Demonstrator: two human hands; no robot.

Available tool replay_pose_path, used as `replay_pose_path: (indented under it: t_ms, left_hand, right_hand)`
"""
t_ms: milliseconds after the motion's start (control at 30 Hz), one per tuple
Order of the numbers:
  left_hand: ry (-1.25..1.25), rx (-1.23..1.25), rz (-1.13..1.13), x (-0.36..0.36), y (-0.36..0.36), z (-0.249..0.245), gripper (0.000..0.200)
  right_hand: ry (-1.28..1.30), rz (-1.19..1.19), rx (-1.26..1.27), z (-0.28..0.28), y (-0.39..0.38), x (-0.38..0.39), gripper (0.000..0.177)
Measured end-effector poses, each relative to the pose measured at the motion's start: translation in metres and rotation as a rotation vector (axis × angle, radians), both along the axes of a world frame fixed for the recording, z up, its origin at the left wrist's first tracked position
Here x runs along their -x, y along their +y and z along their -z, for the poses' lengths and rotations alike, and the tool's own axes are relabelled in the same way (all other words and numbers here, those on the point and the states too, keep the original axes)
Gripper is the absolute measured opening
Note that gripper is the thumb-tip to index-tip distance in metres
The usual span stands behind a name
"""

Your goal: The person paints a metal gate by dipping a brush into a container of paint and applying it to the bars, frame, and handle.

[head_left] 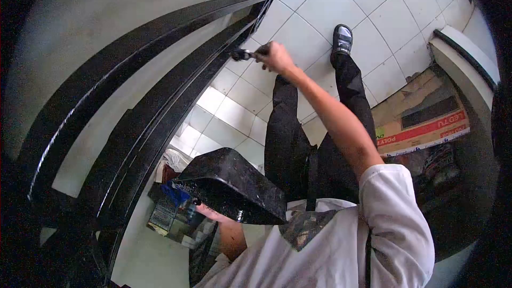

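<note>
My right hand [278, 58] reaches out to the black frame [213, 56], closed around a short paintbrush [248, 55] with a dark tip and a shiny metal band. The brush tip is right at the frame's edge in this view. Close to my body, my left hand [212, 214] grips a black plastic tray [234, 176] from below. The tray is tilted, its dark surface speckled with pale marks, and it hides part of my left hand.
White floor tiles [336, 0] lie beyond my legs, and one dark shoe [342, 40] shows. At right is a flattened cardboard box [421, 122] beside a curved white edge [464, 64]. Several small items, including a blue one [176, 194], lie behind the tray.
</note>
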State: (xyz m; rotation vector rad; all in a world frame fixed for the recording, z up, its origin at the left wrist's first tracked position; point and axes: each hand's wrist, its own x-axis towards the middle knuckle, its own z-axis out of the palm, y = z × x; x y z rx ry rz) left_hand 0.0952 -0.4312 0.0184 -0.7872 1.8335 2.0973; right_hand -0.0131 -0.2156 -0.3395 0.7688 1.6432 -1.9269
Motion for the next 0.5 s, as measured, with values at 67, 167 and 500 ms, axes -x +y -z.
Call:
replay_pose_path:
  t_ms: [67,167,500]
  left_hand:
    - [-0.005,-0.018,-0.004,0.002,-0.004,-0.002,0.061]
    - [-0.004,-0.041,0.007,0.002,-0.010,-0.006,0.061]
    - [-0.014,-0.167,0.062,0.009,-0.022,-0.001,0.061]
  right_hand:
    - [0.179,0.010,-0.237,-0.018,-0.016,0.012,0.023]
    - [0.345,-0.110,-0.446,-0.023,-0.034,0.027,0.024]
    - [0.395,-0.057,0.563,-0.222,-0.024,0.037,0.026]
